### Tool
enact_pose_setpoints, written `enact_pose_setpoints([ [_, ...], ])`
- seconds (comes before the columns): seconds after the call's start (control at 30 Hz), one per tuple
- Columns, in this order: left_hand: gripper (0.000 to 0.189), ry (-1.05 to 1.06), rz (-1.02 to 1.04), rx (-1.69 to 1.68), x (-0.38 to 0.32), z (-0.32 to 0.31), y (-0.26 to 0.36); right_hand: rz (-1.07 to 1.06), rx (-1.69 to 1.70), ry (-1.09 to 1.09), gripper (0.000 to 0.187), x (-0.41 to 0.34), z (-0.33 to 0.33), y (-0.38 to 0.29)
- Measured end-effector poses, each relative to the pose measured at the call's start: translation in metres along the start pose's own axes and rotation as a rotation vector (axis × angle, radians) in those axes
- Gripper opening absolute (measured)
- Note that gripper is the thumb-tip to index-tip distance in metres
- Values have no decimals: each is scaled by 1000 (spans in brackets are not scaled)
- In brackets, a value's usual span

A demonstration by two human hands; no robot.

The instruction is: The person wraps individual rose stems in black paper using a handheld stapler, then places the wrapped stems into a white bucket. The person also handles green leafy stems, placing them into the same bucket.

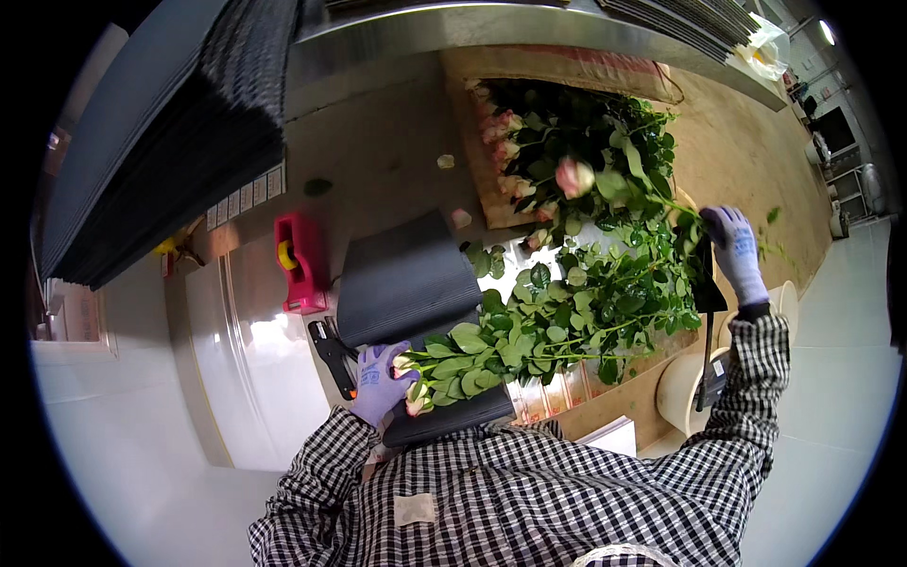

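Observation:
My left hand, in a lilac work glove, curls its fingers about pale pink rose heads. These roses lie with their leafy stems pointing right, their heads over dark corrugated cardboard. At the right, my gloved right hand grips the stem of a single rose, whose pink and cream bloom is blurred. That rose slants up and left, over a heap of roses with dark leaves. A loose leaf or two beside my right hand is blurred too.
A red tape dispenser and a black stapler stand left of the cardboard. Stacked dark corrugated sheets rise at the upper left. A metal shelf edge crosses the top. Pale buckets stand below the table's right side.

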State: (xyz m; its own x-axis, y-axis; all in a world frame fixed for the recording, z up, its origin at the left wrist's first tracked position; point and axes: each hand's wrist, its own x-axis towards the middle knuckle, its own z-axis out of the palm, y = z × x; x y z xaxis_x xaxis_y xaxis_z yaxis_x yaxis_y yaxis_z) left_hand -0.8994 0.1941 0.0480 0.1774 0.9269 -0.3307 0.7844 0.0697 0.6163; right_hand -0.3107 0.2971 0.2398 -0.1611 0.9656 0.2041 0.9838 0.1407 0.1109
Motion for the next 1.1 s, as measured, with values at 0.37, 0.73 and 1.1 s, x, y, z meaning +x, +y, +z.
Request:
enact_pose_setpoints([
  [0.37, 54, -18, 20, -105, 3, -6, 0, 178, -171, 273, 60, 197, 127, -40],
  [0.73, 56, -21, 0, -121, 1, -9, 2, -185, -64, -499, 34, 76, 217, -132],
  [1.1, 54, 98, 164, -100, 13, 17, -18, 58, -224, 426, 41, 8, -85, 39],
])
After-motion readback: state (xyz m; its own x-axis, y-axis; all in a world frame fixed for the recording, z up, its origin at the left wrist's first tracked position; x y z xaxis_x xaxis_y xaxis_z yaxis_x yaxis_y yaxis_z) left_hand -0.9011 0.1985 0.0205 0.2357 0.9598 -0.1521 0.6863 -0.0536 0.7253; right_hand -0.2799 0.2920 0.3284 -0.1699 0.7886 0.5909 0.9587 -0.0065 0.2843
